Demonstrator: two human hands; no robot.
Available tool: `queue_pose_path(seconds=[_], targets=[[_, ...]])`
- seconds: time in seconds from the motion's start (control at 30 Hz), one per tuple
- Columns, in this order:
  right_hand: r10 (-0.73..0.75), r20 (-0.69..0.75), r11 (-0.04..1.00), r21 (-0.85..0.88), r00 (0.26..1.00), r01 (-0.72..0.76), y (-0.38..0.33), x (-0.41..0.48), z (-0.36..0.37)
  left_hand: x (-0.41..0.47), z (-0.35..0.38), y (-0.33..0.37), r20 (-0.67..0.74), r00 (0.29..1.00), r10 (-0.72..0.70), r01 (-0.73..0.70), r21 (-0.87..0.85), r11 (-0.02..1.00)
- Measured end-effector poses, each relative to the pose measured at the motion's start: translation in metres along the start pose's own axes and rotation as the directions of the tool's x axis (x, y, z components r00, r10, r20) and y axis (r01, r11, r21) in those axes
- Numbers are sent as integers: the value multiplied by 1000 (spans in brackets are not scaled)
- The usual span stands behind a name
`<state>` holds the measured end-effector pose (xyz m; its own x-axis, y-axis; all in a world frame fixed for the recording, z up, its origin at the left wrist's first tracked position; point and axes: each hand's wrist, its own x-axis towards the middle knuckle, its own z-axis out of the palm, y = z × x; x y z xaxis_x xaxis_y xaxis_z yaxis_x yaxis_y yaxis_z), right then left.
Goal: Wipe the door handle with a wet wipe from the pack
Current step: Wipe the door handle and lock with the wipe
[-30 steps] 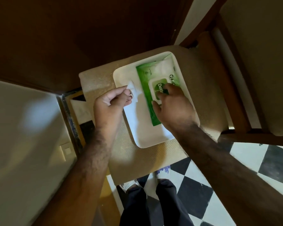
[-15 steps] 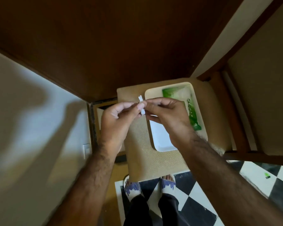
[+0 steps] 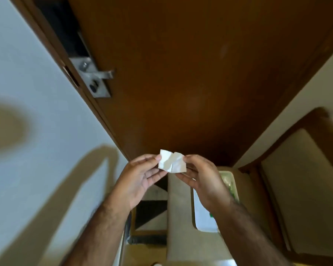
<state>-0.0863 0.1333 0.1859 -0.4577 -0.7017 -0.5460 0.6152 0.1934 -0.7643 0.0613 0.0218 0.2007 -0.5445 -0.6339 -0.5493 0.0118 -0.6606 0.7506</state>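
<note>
A small white wet wipe (image 3: 172, 160) is held spread between both hands in front of the brown door (image 3: 190, 73). My left hand (image 3: 138, 179) pinches its left edge, and my right hand (image 3: 204, 179) pinches its right edge. The metal door handle (image 3: 106, 73) on its silver lock plate (image 3: 93, 79) sits at the upper left, well above and left of the hands. The green wipe pack (image 3: 229, 184) lies on a white tray (image 3: 202, 219) below my right hand, mostly hidden by the hand and forearm.
The tray rests on a beige cushioned chair seat (image 3: 179, 217) at the lower centre. A wooden chair frame with a beige backrest (image 3: 300, 179) stands at the right. A pale wall (image 3: 27, 131) fills the left. The door frame (image 3: 65, 73) borders the handle.
The view has tilted up from the chair to the door, bringing the handle into sight. Both hands have risen with the wipe and pulled it open between them.
</note>
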Motion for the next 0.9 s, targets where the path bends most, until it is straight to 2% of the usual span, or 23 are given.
queue_pose_path(seconds=[0.1, 0.2, 0.3, 0.37, 0.5, 0.73, 0.8, 0.83, 0.9], targets=[[16, 54, 995, 93, 998, -21, -31, -23, 24, -27, 0, 33, -14, 999, 46, -47, -85, 995], [54, 74, 991, 115, 996, -63, -52, -40, 46, -52, -4, 58, -20, 992, 128, -128, -20, 992], [32, 134, 992, -124, 990, -15, -68, -60, 74, -77, -15, 79, -66, 984, 166, -168, -27, 985], [-2, 114, 971, -238, 994, 29, -73, -71, 93, -87, -23, 88, -111, 981, 160, -170, -88, 982], [-35, 92, 972, -227, 995, 55, -82, -80, 132, -102, -29, 94, -112, 988, 108, -131, -231, 964], [-30, 105, 931, -359, 994, 66, -94, -73, 187, -83, -34, 120, -302, 933, 195, -287, -302, 909], [-87, 95, 887, -446, 992, 121, -107, -66, 201, -69, -43, 136, -354, 905, 236, -341, -274, 899], [-147, 83, 829, -533, 986, 168, -117, -62, 209, -59, -49, 144, -389, 884, 261, -368, -233, 900], [-291, 118, 638, -716, 950, 284, -144, -57, 225, -38, -61, 156, -477, 827, 298, -392, -109, 913]])
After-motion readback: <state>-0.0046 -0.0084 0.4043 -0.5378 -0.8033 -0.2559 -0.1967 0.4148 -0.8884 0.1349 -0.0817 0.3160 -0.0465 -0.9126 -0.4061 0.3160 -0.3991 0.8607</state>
